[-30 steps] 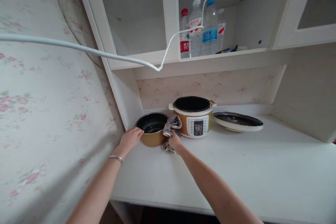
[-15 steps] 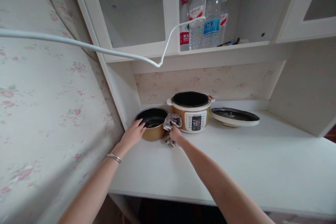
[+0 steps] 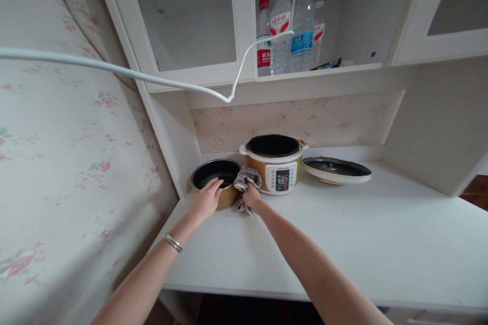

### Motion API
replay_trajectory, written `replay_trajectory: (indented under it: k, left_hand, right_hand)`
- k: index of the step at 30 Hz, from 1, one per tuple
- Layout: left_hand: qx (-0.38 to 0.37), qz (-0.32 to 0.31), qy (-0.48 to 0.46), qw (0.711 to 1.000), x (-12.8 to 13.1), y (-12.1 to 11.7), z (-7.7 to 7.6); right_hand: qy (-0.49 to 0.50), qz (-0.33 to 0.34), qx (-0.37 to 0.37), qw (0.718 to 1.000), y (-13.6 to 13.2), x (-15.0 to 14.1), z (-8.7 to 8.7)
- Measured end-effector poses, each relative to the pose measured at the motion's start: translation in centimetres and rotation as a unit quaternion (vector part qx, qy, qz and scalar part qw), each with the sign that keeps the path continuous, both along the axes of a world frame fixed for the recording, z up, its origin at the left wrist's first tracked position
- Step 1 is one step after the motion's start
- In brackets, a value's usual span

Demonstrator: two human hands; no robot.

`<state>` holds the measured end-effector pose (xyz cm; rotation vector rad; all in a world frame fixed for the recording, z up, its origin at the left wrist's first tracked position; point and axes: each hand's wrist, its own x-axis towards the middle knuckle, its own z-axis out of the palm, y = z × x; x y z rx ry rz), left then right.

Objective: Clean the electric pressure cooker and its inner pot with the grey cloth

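My left hand (image 3: 208, 199) is at the front rim of a gold inner pot (image 3: 227, 199) with a dark inside. Its fingers reach over the rim and the palm stays outside; the thumb's grip is partly hidden. In my right hand (image 3: 251, 197) is a bunched grey-brown patterned cloth (image 3: 247, 177), against the pot's right outer side. Part of the cloth hangs down to the tabletop. Close beside it stands a white and gold electric cooker (image 3: 257, 165) with a control panel, its lid off and its dark inside showing.
Right of the cooker, a lid (image 3: 337, 179) lies upside down on the white table (image 3: 343, 244). Overhead, an open cabinet holds several plastic bottles (image 3: 280, 45). A white cable (image 3: 171, 84) hangs across the view. Flowered wallpaper (image 3: 76, 162) borders the table on the left.
My left hand has shifted right along the pot's rim, from its left side to its front. My right hand keeps the cloth at the pot's right side. The view has shifted slightly.
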<state>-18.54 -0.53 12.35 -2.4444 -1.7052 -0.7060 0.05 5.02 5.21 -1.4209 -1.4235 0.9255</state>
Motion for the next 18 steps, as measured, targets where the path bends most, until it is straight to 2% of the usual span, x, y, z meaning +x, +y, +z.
replay_trajectory:
  k: [2, 5, 8, 10, 14, 16, 18]
  left_hand:
    - [-0.005, 0.014, 0.019, 1.0, -2.4, 0.8, 0.3]
    - [-0.053, 0.053, 0.056, 0.996, -6.2, 1.8, 0.4]
    - [-0.072, 0.048, 0.062, 0.994, -7.4, 1.9, 0.2]
    - [-0.041, 0.064, 0.067, 0.995, -6.3, 1.5, -0.2]
    - [0.015, 0.129, 0.078, 0.989, -1.5, -0.1, -0.7]
    - [0.012, 0.12, 0.057, 0.991, 0.4, -0.9, -0.6]
    - [0.01, 0.078, 0.03, 0.996, 1.2, -1.5, -0.2]
  right_hand:
    - [-0.008, 0.007, 0.005, 1.0, 0.3, 0.5, -0.2]
    - [-0.022, 0.015, 0.011, 1.0, 0.8, 0.6, -0.6]
    - [-0.035, 0.016, 0.014, 0.999, 0.9, 0.1, -1.2]
    - [-0.043, 0.012, 0.011, 0.999, 0.9, -0.5, -1.5]
    - [-0.061, -0.006, 0.006, 0.998, 0.7, -1.4, -2.1]
    - [-0.071, -0.014, 0.005, 0.997, 0.8, -1.3, -2.2]
    - [-0.079, -0.02, 0.003, 0.997, 1.1, -0.9, -2.1]
